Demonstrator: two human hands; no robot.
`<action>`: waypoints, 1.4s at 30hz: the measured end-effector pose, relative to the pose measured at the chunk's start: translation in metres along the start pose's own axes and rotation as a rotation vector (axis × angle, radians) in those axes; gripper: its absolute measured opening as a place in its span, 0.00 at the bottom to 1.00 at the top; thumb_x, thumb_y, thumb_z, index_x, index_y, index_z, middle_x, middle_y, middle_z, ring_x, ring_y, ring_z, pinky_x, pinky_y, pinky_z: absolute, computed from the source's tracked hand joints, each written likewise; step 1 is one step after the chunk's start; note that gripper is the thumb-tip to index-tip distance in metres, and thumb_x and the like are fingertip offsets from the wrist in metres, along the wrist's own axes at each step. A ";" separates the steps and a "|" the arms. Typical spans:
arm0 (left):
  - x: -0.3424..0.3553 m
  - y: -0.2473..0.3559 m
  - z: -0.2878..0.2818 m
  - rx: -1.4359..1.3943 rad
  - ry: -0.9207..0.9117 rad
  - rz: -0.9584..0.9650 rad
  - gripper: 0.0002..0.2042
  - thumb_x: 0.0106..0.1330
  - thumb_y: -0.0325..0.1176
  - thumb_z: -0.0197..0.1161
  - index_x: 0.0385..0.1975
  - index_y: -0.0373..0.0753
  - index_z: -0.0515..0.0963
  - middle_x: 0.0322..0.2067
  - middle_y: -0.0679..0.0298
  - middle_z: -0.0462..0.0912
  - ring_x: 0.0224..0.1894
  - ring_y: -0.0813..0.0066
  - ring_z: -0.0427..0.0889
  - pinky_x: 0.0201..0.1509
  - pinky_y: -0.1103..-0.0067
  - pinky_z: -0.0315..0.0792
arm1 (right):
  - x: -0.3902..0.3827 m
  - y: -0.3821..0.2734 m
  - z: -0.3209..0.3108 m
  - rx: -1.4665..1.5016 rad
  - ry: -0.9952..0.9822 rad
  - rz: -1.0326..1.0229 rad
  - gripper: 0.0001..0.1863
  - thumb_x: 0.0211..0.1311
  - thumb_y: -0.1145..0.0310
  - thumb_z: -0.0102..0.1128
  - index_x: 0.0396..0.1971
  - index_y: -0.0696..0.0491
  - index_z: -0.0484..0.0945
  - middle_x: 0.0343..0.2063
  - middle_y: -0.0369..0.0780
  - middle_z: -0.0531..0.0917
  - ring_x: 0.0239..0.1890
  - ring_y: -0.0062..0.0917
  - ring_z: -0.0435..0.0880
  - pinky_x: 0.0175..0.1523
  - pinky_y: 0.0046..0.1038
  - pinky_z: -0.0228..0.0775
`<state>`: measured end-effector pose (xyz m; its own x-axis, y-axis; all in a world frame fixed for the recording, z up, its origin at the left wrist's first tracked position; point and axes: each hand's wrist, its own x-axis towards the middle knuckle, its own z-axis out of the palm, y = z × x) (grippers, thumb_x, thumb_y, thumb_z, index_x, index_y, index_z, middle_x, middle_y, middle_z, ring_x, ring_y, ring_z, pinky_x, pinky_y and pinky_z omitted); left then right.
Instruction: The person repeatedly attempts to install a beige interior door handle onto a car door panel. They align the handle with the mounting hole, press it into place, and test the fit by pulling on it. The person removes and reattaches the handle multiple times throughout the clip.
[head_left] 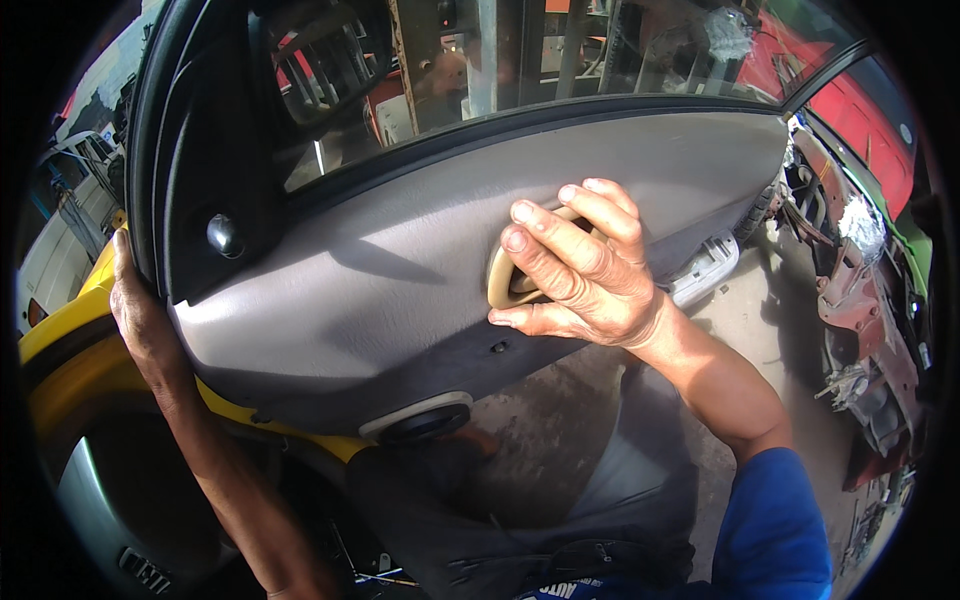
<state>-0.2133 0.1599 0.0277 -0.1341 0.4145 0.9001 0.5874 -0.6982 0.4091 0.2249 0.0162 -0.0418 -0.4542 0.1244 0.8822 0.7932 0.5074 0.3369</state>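
Observation:
A grey car door panel (300, 335) stretches across the middle, below the window glass. My right hand (590, 270) grips a beige oval handle trim (497, 278) set in the panel, thumb at its lower edge and fingers across its upper part. Parts of the trim are hidden under these fingers. At the door's left edge, my left hand (140, 305) holds on beside the black window frame, most of its fingers hidden. A round black speaker (425, 420) with a pale rim sits low in the door, and a dark knob (226, 236) sits on the black corner piece.
Yellow bodywork (75, 315) lies behind my left arm. A pale plastic part (708, 268) rests on the ground past the door's right end. Farther right stands stripped, reddish car bodywork (860, 310), with a red car panel (850, 110) above it.

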 end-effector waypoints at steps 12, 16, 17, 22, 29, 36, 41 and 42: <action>0.001 -0.020 -0.004 0.160 -0.101 0.025 0.28 0.87 0.49 0.46 0.58 0.27 0.82 0.40 0.51 0.90 0.39 0.67 0.88 0.51 0.71 0.80 | 0.065 0.016 -0.049 -0.094 0.460 0.342 0.26 0.79 0.52 0.60 0.68 0.51 0.82 0.67 0.44 0.82 0.69 0.41 0.76 0.80 0.47 0.53; -0.005 -0.009 0.004 0.233 -0.019 0.005 0.33 0.87 0.54 0.46 0.49 0.24 0.84 0.34 0.51 0.88 0.33 0.62 0.81 0.48 0.66 0.75 | 0.114 -0.028 0.008 -0.332 0.196 0.645 0.38 0.84 0.39 0.43 0.84 0.43 0.60 0.80 0.48 0.63 0.81 0.48 0.58 0.82 0.64 0.34; -0.003 -0.007 0.004 0.195 -0.074 -0.027 0.33 0.87 0.55 0.46 0.48 0.24 0.85 0.36 0.50 0.88 0.34 0.62 0.81 0.48 0.66 0.74 | 0.115 -0.033 0.019 -0.291 0.183 0.589 0.38 0.84 0.37 0.40 0.84 0.42 0.60 0.80 0.46 0.63 0.82 0.49 0.56 0.81 0.70 0.30; 0.000 -0.017 0.001 0.271 -0.182 -0.005 0.23 0.86 0.43 0.50 0.62 0.28 0.80 0.49 0.44 0.88 0.44 0.54 0.86 0.52 0.64 0.77 | 0.067 -0.027 0.055 -0.092 0.289 0.550 0.30 0.80 0.50 0.55 0.75 0.47 0.75 0.73 0.43 0.73 0.78 0.44 0.65 0.81 0.60 0.41; -0.007 -0.041 0.004 0.542 -0.118 0.372 0.25 0.76 0.17 0.58 0.73 0.29 0.70 0.55 0.42 0.87 0.53 0.45 0.88 0.60 0.60 0.81 | 0.057 -0.018 -0.039 -0.154 0.391 0.814 0.28 0.80 0.56 0.56 0.72 0.55 0.76 0.71 0.48 0.75 0.73 0.46 0.70 0.78 0.50 0.54; 0.003 -0.042 0.007 0.312 -0.142 0.084 0.21 0.88 0.33 0.45 0.73 0.30 0.71 0.53 0.41 0.88 0.51 0.47 0.87 0.61 0.61 0.76 | 0.042 -0.034 0.056 -0.377 0.069 0.861 0.47 0.76 0.31 0.50 0.85 0.42 0.56 0.83 0.50 0.54 0.84 0.56 0.49 0.76 0.82 0.26; 0.007 -0.051 0.005 0.291 -0.211 0.132 0.21 0.88 0.32 0.45 0.73 0.29 0.70 0.50 0.42 0.88 0.49 0.48 0.87 0.58 0.62 0.78 | 0.019 -0.040 0.016 0.061 0.115 0.751 0.49 0.66 0.34 0.68 0.81 0.43 0.65 0.79 0.48 0.63 0.81 0.54 0.57 0.81 0.71 0.36; 0.007 -0.053 0.004 0.296 -0.180 0.176 0.21 0.87 0.32 0.46 0.73 0.30 0.70 0.51 0.43 0.88 0.49 0.48 0.87 0.58 0.62 0.78 | 0.015 -0.044 -0.001 0.152 0.125 0.685 0.51 0.61 0.37 0.76 0.80 0.43 0.67 0.78 0.48 0.64 0.80 0.54 0.58 0.82 0.66 0.40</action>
<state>-0.2416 0.2019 0.0115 0.1161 0.4170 0.9015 0.7972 -0.5805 0.1659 0.1834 -0.0053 -0.0435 0.1829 0.3639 0.9133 0.8143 0.4645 -0.3481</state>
